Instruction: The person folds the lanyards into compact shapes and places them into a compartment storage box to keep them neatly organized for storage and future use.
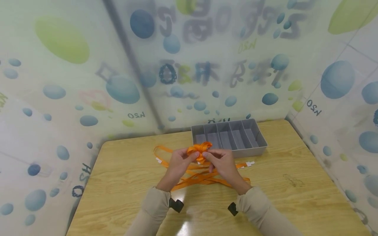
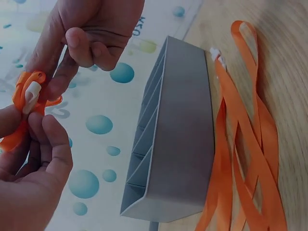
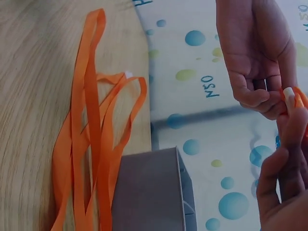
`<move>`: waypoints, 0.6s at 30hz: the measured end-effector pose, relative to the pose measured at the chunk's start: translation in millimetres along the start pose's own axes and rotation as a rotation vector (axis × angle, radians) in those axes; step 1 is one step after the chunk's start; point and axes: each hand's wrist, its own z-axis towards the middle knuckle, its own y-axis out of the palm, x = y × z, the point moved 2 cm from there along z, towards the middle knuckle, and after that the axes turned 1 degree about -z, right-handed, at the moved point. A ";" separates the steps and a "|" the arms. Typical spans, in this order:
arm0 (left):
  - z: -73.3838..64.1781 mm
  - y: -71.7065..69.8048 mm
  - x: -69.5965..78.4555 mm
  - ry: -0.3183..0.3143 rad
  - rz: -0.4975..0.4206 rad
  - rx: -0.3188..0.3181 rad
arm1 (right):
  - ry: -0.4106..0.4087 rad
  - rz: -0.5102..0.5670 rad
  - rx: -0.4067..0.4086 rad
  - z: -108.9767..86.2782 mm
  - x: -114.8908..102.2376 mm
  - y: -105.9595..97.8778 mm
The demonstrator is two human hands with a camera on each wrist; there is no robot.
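Observation:
Both hands hold a folded, looped bundle of orange lanyard up over the table, in front of the grey box. My left hand pinches its left side between thumb and fingers. On the other side, my right hand pinches it the same way. A white fitting shows among the folds in the left wrist view. Below the hands, more orange lanyards lie crossed over each other on the tabletop, with white clips at their ends.
A grey box with several compartments stands at the table's back edge, just beyond the hands. The wooden table meets patterned walls behind and at the right. Dark straps with small black blocks are on the wrists.

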 end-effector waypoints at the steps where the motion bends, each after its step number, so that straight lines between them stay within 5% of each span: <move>1: 1.1 0.4 -2.0 0.001 -0.002 0.008 | 0.009 0.001 0.020 0.8 2.0 -0.4; 8: 10.3 1.1 -14.3 -0.039 0.037 0.085 | 0.020 -0.126 0.110 4.2 20.0 -12.1; 18: 28.5 -5.8 -29.0 -0.083 0.188 0.224 | -0.119 -0.683 0.244 10.0 46.8 -49.3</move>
